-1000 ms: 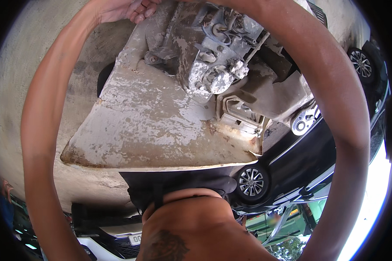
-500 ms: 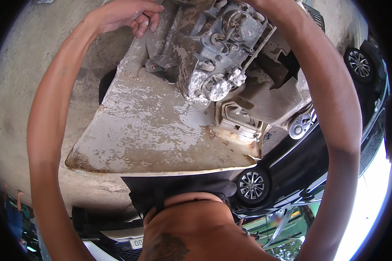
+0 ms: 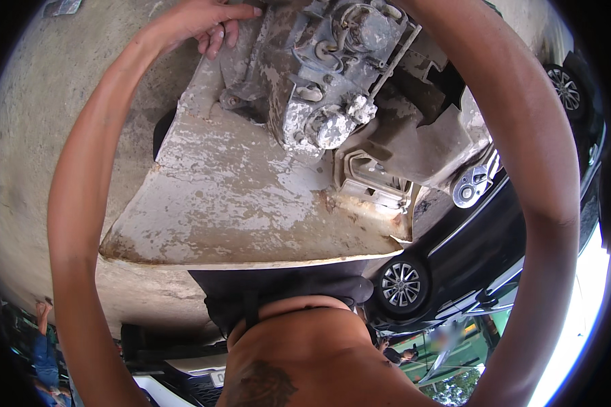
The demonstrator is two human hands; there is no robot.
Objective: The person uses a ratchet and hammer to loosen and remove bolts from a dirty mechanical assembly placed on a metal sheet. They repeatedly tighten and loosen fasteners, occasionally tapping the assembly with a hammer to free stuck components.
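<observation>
My left hand point(image 3: 210, 26) is at the top edge, beside the upper left of a grimy grey metal housing point(image 3: 319, 95). One digit stretches toward the housing and the other fingers bend downward, with nothing visible in them. My right forearm point(image 3: 495, 88) arches over the right side, while its hand lies beyond the upper edge. The housing has round covers, a rod point(image 3: 395, 61) and flaking pale residue. It sits on a wide, stained panel point(image 3: 217, 197) with a peeling grey surface, whose near edge is just in front of my waist.
A pale moulded bracket point(image 3: 373, 180) is at the panel's right, next to a bent grey sheet point(image 3: 428, 146). A round silver part point(image 3: 470, 186) lies beyond it. Dark cars point(image 3: 455, 264) stand at right. People point(image 3: 44, 353) are at lower left. Concrete floor point(image 3: 41, 169) spreads left.
The view has shifted slightly, so the housing appears a little higher and farther left. My left hand has also moved slightly upward in the picture, still beside the housing.
</observation>
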